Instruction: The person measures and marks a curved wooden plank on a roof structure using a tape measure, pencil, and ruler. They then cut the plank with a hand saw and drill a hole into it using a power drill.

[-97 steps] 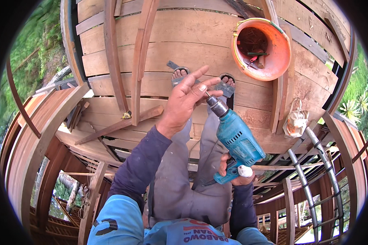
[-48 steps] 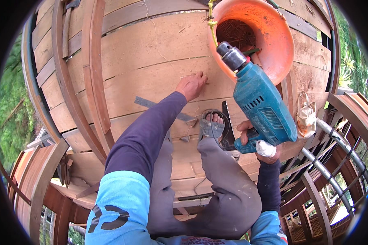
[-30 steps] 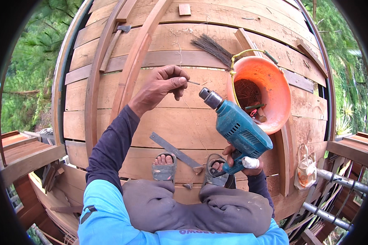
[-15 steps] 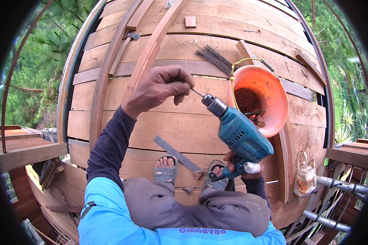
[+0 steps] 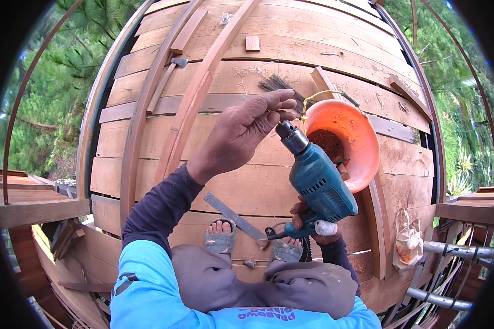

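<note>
My right hand [image 5: 327, 237] is wrapped round the handle of a teal power drill [image 5: 323, 183], which points up and left. White wrapping [image 5: 326, 227] shows near the base of the handle. My left hand [image 5: 241, 129] reaches to the front of the black drill chuck [image 5: 292, 137], its fingers bent and pinched together. They appear to grip the thin drill bit, which is hidden behind them now. Just right of the drill stands an orange bucket [image 5: 362, 126] with a yellow cord handle, holding shavings and small things.
Long timber pieces [image 5: 136, 137] lie on the plank floor [image 5: 225, 178] to the left, with a hatchet [image 5: 167, 82] between them. A metal ruler [image 5: 230, 213] lies by my sandalled feet. Dark bristles [image 5: 280, 85] lie behind the bucket. A cloth bag [image 5: 408, 244] hangs at right, near metal pipes [image 5: 458, 250].
My left hand has moved right and in against the chuck, so the bit that showed between them is now covered. The drill has shifted slightly left and is held more upright.
</note>
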`<state>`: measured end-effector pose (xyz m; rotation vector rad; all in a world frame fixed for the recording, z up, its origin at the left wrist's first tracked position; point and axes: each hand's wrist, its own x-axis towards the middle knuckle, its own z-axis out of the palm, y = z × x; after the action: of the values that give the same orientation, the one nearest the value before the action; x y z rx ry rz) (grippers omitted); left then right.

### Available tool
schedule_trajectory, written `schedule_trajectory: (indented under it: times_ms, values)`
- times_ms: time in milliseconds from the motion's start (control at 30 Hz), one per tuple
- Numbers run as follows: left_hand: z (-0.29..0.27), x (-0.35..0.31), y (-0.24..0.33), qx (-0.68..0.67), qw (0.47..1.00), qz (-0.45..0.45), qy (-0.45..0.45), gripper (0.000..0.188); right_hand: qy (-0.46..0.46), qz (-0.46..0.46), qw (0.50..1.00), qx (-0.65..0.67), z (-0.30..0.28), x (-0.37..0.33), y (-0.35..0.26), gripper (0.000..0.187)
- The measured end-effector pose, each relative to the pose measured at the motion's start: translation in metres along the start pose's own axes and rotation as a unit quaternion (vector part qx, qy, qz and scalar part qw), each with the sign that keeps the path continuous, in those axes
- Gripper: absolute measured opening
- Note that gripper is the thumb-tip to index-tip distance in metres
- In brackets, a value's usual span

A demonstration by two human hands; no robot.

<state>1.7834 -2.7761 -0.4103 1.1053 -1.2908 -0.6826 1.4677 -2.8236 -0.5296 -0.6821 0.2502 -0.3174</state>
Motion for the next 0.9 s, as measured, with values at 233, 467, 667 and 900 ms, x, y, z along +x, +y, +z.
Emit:
schedule_trajectory:
  times_ms: [233, 467, 667, 900]
  values:
    - [0.037, 0.026, 0.003, -0.297, 0.954, -0.018, 0.046, 0.075, -0.030, -0.035, 0.999, 0.000, 0.019, 0.014, -0.014, 0.073]
    - [0.074, 0.044, 0.020, -0.395, 0.913, -0.093, -0.045, 0.026, 0.004, -0.054, 0.998, -0.024, 0.036, 0.025, -0.021, 0.080]
    - [0.080, 0.046, 0.022, -0.399, 0.911, -0.084, -0.060, 0.022, -0.032, -0.036, 0.999, 0.023, 0.040, 0.032, -0.025, 0.075]
    - [0.084, 0.060, 0.035, -0.397, 0.904, -0.060, -0.148, 0.024, -0.204, -0.111, 0.973, 0.014, 0.041, 0.037, -0.014, 0.066]
